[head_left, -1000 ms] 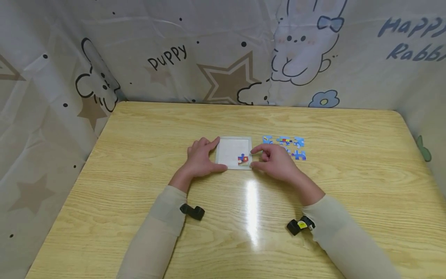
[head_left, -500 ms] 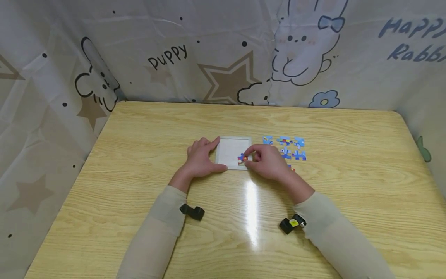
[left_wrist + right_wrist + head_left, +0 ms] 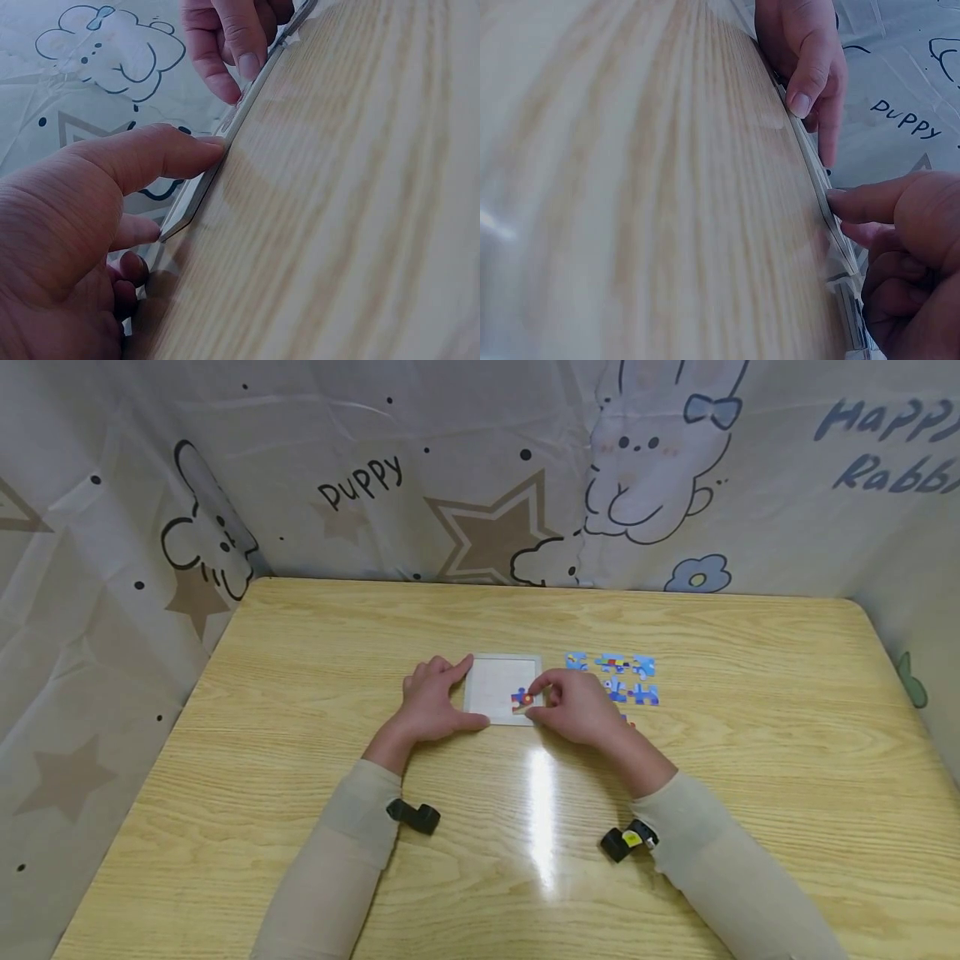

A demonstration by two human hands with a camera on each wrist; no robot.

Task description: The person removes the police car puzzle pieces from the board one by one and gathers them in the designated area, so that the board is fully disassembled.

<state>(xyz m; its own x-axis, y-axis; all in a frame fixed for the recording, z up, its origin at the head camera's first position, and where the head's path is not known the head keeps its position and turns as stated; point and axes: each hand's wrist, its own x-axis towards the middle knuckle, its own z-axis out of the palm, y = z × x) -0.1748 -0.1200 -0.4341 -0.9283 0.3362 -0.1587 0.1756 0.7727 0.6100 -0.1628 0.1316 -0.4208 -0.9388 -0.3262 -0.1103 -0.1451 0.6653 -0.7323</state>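
A small square puzzle frame (image 3: 491, 681) with a pale base lies on the table. My left hand (image 3: 433, 700) holds its left side, thumb on the near edge and index finger at the far left corner. In the frame's near right corner is a red and blue jigsaw piece (image 3: 520, 698), pinched at its right side by the thumb and index finger of my right hand (image 3: 576, 706). That hand covers part of the piece and the frame's right rim. In the left wrist view, my left thumb (image 3: 187, 154) rests on the frame's edge.
Right of the frame lie several loose jigsaw pieces (image 3: 643, 694), blue with bright colours, some partly hidden behind my right hand. A wood-grain table (image 3: 300, 643) carries everything. A printed cloth (image 3: 480, 468) hangs along its back and sides.
My right hand has moved left from the frame's right rim onto the red and blue jigsaw piece, uncovering more loose pieces. The piece has shifted slightly away from me. My left hand stays put.
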